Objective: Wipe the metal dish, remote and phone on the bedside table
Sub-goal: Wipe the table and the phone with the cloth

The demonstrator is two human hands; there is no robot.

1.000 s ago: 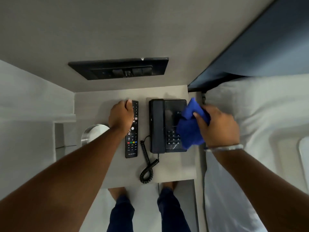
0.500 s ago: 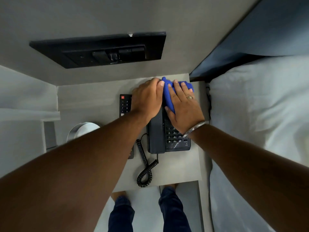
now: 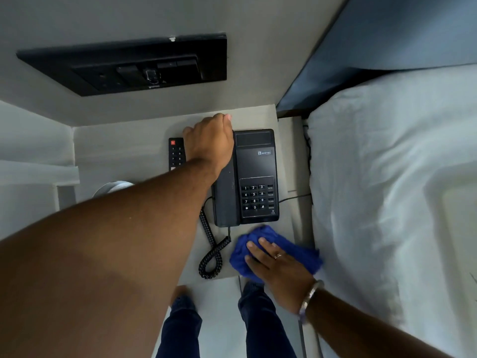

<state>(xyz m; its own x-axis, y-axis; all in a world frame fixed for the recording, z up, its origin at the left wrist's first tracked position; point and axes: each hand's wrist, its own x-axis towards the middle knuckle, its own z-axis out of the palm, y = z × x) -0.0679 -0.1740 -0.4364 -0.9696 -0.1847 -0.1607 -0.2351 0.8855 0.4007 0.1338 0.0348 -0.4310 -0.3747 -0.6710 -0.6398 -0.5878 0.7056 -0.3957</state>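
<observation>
On the bench (image 3: 124, 156), near right, the right hand (image 3: 278, 267) presses a blue cloth (image 3: 304, 257) flat-fingered, beside the phone (image 3: 255, 164). The left hand (image 3: 209, 143) curls over the handset (image 3: 224, 200) at its far end, remote (image 3: 176, 153) just left.

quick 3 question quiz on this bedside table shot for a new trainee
1. True or false: the blue cloth lies on the keypad of the phone.
2. Which hand presses the cloth onto the bedside table? A) left hand B) right hand
3. Fill in: the black thing beside the phone, partly hidden under the left arm, is the ____.
Key: 1 false; 2 B; 3 remote.
</observation>
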